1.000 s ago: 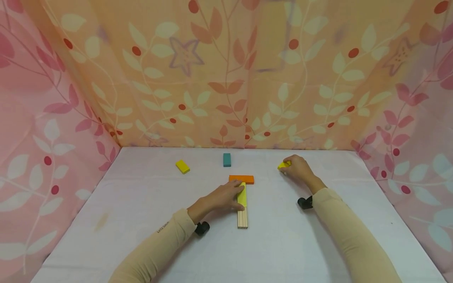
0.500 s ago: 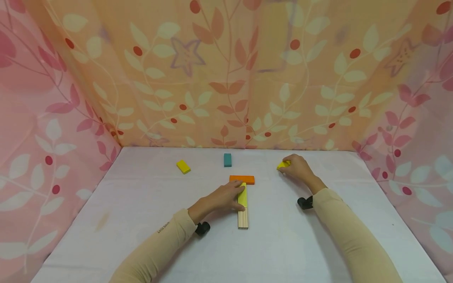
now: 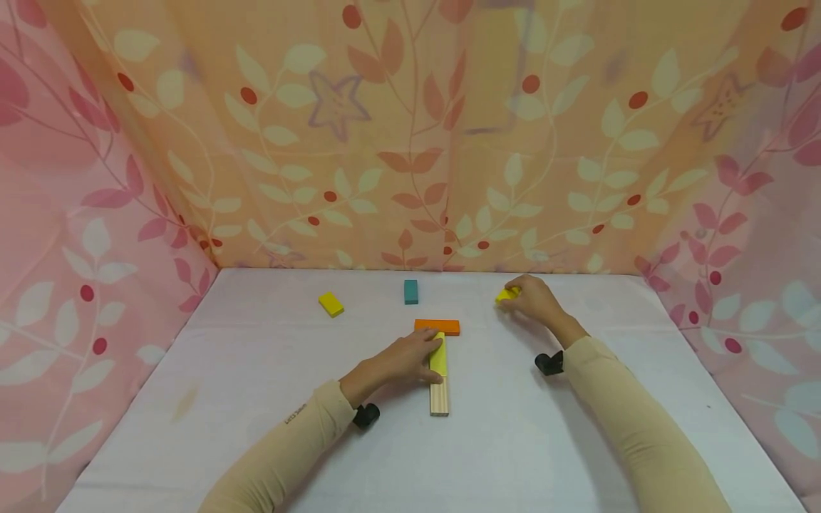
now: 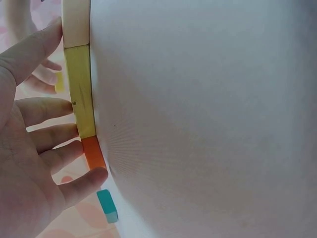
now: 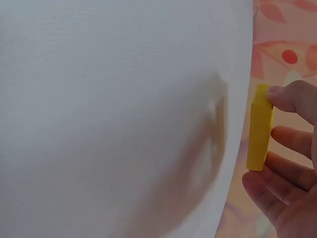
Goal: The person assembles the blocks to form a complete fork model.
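My left hand (image 3: pixel 400 358) rests its fingertips on a short row of wooden blocks at the table's middle. In the left wrist view, the thumb touches near the plain wood block (image 4: pixel 77 22), and fairly straight fingers reach the yellow-green block (image 4: pixel 80 91) and the orange block (image 4: pixel 93 151). The orange block lies crosswise at the row's far end. My right hand (image 3: pixel 537 303) pinches a small yellow block (image 5: pixel 259 134) between thumb and fingers, over the back right of the table. A shadow shows apart from that block on the cloth in the right wrist view.
A teal block (image 3: pixel 411 292) lies behind the orange one. Another yellow block (image 3: pixel 331 304) lies at the back left. White cloth (image 3: pixel 256 399) covers the table, and a floral curtain (image 3: pixel 359 164) hangs along its back and sides. A black camera is strapped under each wrist.
The right hand has brought the small yellow block slightly up and to the left. The left hand and the row of blocks have stayed where they were.
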Action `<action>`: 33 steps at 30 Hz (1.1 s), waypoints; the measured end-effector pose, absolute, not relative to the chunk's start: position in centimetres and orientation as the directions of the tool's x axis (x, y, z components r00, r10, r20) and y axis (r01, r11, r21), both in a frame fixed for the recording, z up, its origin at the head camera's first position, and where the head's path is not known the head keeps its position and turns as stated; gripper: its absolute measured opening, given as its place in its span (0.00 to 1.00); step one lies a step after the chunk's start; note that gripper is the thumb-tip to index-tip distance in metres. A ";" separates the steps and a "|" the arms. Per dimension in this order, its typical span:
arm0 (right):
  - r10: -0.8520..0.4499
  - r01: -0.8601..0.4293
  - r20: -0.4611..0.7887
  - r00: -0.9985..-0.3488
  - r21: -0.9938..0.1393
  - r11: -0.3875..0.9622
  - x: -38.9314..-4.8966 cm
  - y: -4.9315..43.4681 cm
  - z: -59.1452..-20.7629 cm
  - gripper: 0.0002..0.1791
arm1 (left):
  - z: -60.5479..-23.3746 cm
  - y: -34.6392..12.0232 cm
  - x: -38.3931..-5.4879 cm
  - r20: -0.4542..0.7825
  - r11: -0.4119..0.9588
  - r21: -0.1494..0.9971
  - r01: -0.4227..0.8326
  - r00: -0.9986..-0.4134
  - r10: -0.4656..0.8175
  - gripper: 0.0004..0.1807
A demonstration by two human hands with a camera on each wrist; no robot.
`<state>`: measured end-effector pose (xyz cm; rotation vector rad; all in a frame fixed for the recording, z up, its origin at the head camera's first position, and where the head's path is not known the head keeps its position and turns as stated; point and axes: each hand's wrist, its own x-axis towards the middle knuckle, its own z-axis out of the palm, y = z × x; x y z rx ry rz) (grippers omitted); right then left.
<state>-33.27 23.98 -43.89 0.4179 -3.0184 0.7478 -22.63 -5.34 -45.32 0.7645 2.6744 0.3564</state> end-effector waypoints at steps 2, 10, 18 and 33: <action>-0.263 -0.269 0.078 -0.962 -0.454 0.850 -33.3 23.8 -43.7 0.26 | -45.4 -5.3 -22.6 -0.246 0.823 0.327 0.464 -0.799 0.549 0.45; -0.280 -0.288 0.089 -0.956 -0.470 0.834 -33.5 22.9 -43.0 0.25 | -45.3 -5.4 -22.5 -0.245 0.821 0.335 0.462 -0.799 0.549 0.45; -0.271 -0.256 0.045 -0.962 -0.501 0.826 -33.6 21.9 -42.2 0.25 | -45.4 -5.4 -22.6 -0.243 0.824 0.329 0.461 -0.802 0.546 0.45; -0.330 -0.324 0.080 -0.941 -0.503 0.801 -34.0 19.4 -41.6 0.23 | -45.3 -5.3 -22.7 -0.257 0.827 0.351 0.440 -0.804 0.537 0.44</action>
